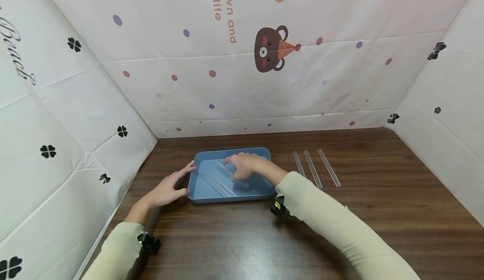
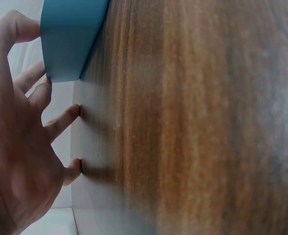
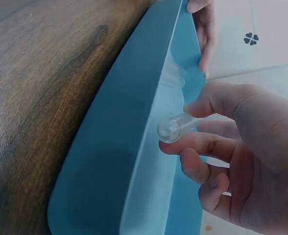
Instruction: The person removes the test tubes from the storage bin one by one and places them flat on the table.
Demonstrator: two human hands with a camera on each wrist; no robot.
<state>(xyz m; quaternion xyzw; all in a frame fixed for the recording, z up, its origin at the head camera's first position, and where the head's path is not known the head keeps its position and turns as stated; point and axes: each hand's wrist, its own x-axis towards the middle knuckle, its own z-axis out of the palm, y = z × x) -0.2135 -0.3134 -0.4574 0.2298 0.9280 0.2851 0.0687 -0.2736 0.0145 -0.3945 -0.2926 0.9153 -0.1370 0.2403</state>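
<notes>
A blue rectangular tray (image 1: 234,199) rests on the wooden table. Over its inside, my right hand (image 1: 243,166) pinches a clear test tube (image 3: 169,130) between thumb and fingers; the tube's rounded end faces the right wrist camera. Several similar clear test tubes (image 1: 219,185) lie slanted on the tray floor, left of that hand. At the tray's left side, my left hand (image 1: 166,189) is spread, thumb and some fingertips touching the tray wall. In the left wrist view, two other fingertips (image 2: 75,110) of it reach down to the tabletop.
To the right of the tray, three more clear test tubes (image 1: 329,168) lie side by side on the table (image 1: 378,213), partly behind the right sleeve (image 1: 325,213). Printed white sheets (image 1: 227,91) stand behind and on both sides of the table.
</notes>
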